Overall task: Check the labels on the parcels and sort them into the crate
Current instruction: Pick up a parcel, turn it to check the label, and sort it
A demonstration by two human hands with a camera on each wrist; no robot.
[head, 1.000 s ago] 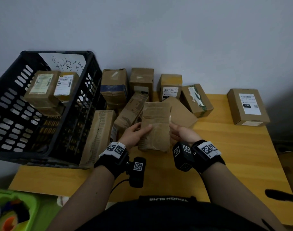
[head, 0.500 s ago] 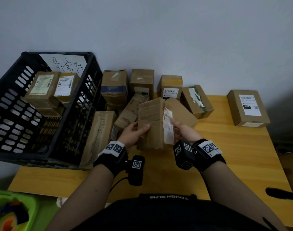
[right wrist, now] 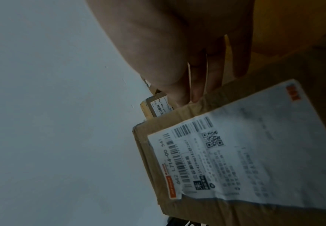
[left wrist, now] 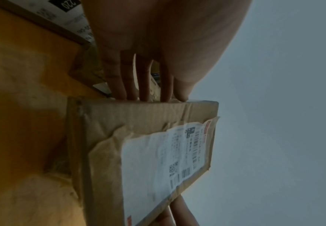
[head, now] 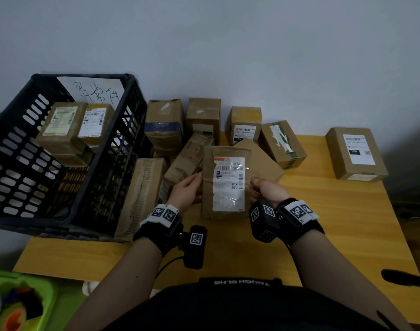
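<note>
Both hands hold a flat brown cardboard parcel [head: 225, 182] above the wooden table [head: 335, 225], its white shipping label [head: 229, 185] facing up toward me. My left hand [head: 188, 189] grips the parcel's left edge, fingers behind it and thumb in front. My right hand [head: 266, 188] grips the right edge the same way. The left wrist view shows the parcel [left wrist: 138, 152] with fingers [left wrist: 144, 82] on its edge. In the right wrist view the label [right wrist: 245, 152] fills the lower right. A black slotted crate [head: 68, 158] with two labelled parcels [head: 75, 125] inside stands at the left.
Several cardboard parcels [head: 204, 115] stand along the wall behind the held one, some leaning against the crate. One labelled box [head: 355, 152] sits alone at the far right. A handwritten paper sign [head: 96, 91] is in the crate's back. A green bin [head: 17, 302] sits below at left.
The parcel was turned over in both hands: its plain brown side faced me before, then the label edge came round, and the label now faces up.
</note>
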